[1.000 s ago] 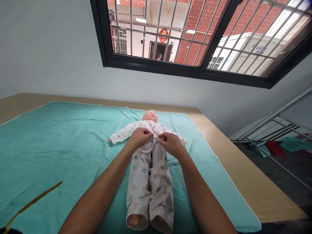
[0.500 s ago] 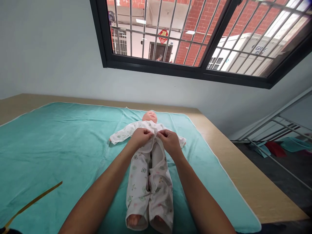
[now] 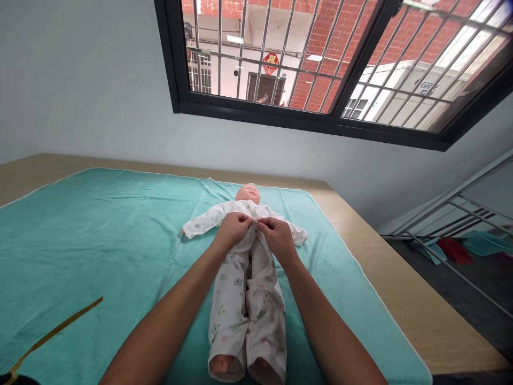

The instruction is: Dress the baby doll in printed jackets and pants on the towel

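Note:
A baby doll (image 3: pixel 247 193) lies on its back on a teal blanket (image 3: pixel 100 235), dressed in a white printed romper (image 3: pixel 240 299). My left hand (image 3: pixel 232 229) pinches the left front edge of the romper at the doll's chest. My right hand (image 3: pixel 276 236) pinches the right front edge, and the two hands nearly touch at the middle. Both hands are closed on the cloth. Below them the romper's front gapes open down to the legs. The doll's bare feet show at the leg ends.
The blanket covers a wooden platform (image 3: pixel 401 278) that ends at the right. A yellow strap (image 3: pixel 52 334) lies on the blanket at the lower left. A barred window (image 3: pixel 320 59) is in the wall behind. Metal rails (image 3: pixel 452 214) and cloths lie on the floor at right.
My right hand has moved left toward my left hand, bringing the two front edges of the romper together at the doll's chest.

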Available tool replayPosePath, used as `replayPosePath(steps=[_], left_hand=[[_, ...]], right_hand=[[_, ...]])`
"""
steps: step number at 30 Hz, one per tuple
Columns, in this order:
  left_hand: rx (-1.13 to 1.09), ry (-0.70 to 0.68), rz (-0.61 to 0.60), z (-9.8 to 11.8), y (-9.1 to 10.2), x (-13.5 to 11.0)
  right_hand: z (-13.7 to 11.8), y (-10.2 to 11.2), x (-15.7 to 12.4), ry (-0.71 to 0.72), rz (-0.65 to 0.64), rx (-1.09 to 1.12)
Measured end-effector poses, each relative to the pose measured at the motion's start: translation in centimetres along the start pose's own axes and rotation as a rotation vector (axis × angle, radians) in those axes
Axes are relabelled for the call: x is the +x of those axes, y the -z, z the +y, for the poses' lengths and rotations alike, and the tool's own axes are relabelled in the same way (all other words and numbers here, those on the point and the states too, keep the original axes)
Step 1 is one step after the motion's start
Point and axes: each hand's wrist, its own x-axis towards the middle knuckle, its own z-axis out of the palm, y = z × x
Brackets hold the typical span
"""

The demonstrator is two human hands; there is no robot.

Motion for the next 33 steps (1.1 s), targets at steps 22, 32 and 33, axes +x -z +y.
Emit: replayPosePath(steps=[22,32,33], left_hand=[[0.044,-0.051,0.023,-0.2,-0.2,-0.2],[-0.134,0.083,-0.044,0.6,0.5,-0.4],[-0.156,0.087,-0.041,0.5,0.4,-0.4]], right_hand=[[-0.9,-0.7,-0.5,-0.075,-0.001,0.053],[-1.3,-1.1,-1.0,-0.011,0.044,-0.034],[-1.4,-1.2,-1.1,-0.012,0.045,-0.030]])
